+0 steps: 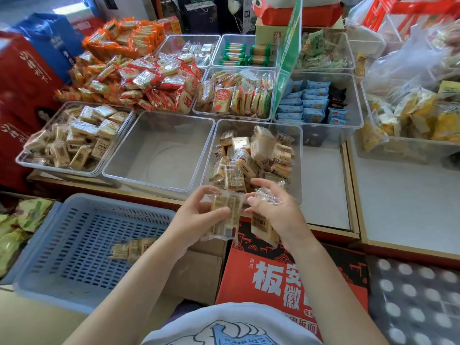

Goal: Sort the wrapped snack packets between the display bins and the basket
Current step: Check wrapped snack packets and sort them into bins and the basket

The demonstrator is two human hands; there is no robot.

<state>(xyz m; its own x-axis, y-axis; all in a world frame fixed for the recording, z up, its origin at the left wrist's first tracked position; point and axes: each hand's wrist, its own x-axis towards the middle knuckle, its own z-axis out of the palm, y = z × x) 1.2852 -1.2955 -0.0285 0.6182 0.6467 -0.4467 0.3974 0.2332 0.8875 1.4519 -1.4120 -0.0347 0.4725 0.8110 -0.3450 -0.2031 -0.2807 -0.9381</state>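
Left hand [199, 215] fingers curl round a clear-wrapped packet [225, 220]; right hand [276, 215] grips another packet [263, 226].

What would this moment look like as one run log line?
left hand: grips snack packets | right hand: holds packet | blue basket: one packet inside | middle bin: bare

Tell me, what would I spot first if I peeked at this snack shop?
Probably the two hands in the middle: the left hand grips a clear-wrapped snack packet, and the right hand holds another packet. Behind them sits a clear bin full of similar beige packets, with an empty clear bin to its left. At lower left, a blue basket holds a few packets.
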